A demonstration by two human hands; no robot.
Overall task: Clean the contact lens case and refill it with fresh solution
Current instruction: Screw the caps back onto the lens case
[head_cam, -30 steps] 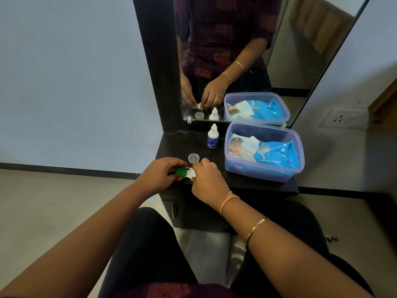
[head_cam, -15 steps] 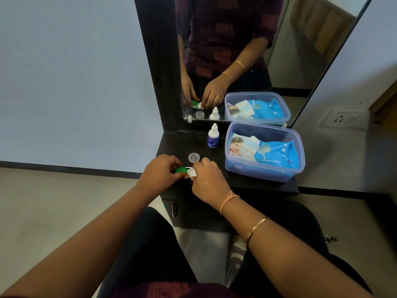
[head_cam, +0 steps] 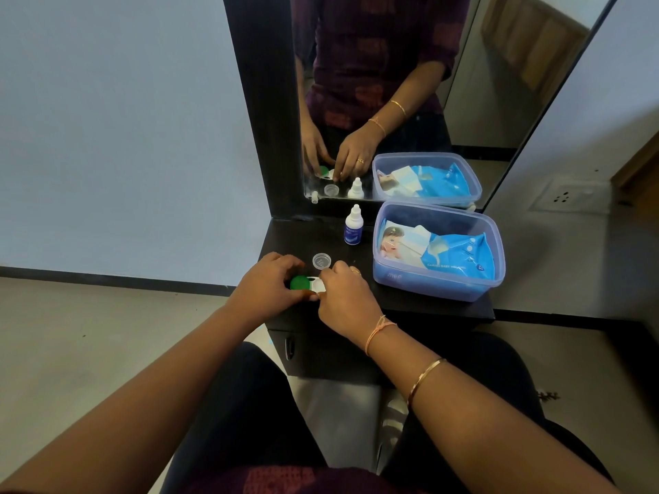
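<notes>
The contact lens case [head_cam: 315,284] is white and lies near the front left of the dark shelf [head_cam: 363,251]. Its green cap [head_cam: 299,282] sits on the left well. My left hand [head_cam: 269,285] has its fingers closed around that green cap. My right hand [head_cam: 347,297] grips the case's right end with its fingertips. A loose clear cap [head_cam: 322,260] lies on the shelf just behind the case. The small white solution bottle [head_cam: 353,225] with a blue label stands upright farther back, capped.
A translucent blue plastic tub [head_cam: 437,279] holding a blue wipes pack fills the shelf's right half. A mirror [head_cam: 445,101] rises behind the shelf and reflects the hands. A drawer front sits below the shelf, above my knees.
Both hands stay on the case; the left fingers have shifted slightly around the green cap. The case has barely moved.
</notes>
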